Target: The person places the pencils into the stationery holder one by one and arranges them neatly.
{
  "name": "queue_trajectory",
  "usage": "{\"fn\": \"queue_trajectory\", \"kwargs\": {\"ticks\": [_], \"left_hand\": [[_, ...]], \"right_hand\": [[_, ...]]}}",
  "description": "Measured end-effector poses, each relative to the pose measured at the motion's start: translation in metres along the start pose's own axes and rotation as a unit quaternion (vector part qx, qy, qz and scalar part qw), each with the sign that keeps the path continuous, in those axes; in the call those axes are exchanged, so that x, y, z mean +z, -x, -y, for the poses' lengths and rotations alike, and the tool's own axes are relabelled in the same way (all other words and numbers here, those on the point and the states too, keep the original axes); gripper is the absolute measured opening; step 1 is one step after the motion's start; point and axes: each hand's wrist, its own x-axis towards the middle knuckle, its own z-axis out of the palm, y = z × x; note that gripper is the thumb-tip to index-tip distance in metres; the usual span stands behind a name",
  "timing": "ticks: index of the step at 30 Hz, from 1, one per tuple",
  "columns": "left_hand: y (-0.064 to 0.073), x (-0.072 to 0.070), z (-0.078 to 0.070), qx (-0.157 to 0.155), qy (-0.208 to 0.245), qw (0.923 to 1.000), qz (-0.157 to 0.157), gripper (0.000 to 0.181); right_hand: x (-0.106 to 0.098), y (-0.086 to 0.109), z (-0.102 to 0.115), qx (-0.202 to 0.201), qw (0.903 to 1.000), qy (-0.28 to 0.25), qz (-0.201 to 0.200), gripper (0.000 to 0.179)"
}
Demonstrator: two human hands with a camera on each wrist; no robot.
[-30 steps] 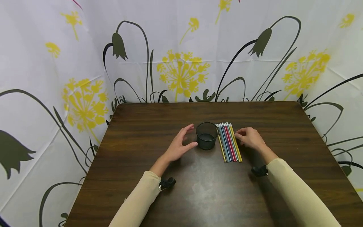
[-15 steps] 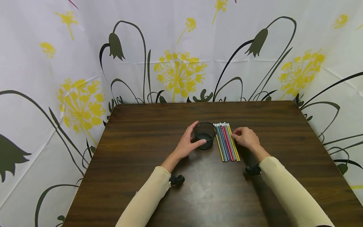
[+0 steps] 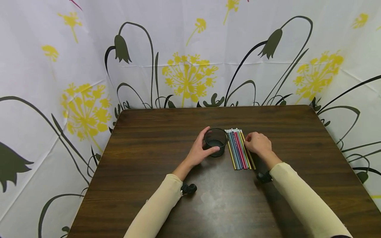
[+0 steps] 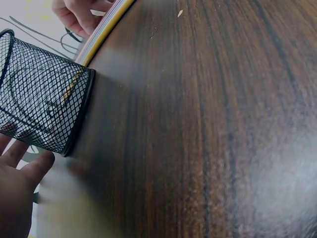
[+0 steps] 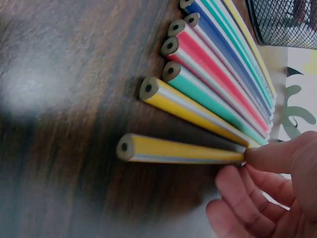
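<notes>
A black wire-mesh pencil cup stands upright on the table with nothing inside. My left hand holds it from the left, thumb on the near side and fingers around the far side. Just right of the cup lies a row of striped pencils in yellow, green, blue and red, side by side. At the row's right end, my right hand pinches a yellow pencil near its far end between thumb and fingers. That pencil's near end is angled away from the neighbouring yellow pencil.
The dark wood-grain table reaches back to a white curtain printed with flowers. A black strap device is worn on the left wrist and another wrist device on the right.
My left hand has moved right and closed around the pencil cup. My right hand has taken hold of the end yellow pencil, whose near end has swung right, away from the row.
</notes>
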Motion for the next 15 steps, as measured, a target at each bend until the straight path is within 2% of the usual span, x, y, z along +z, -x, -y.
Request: {"fn": "queue_trajectory", "kwargs": {"ticks": [8,15], "left_hand": [[-0.001,0.000,0.000,-0.012,-0.009,0.9998,0.013,0.082],[0.000,0.001,0.000,-0.010,-0.008,0.9998,0.016,0.082]], "right_hand": [[-0.005,0.001,0.010,0.002,0.9992,0.039,-0.012,0.019],[-0.007,0.000,0.011,0.008,0.9989,0.046,-0.001,0.016]]}}
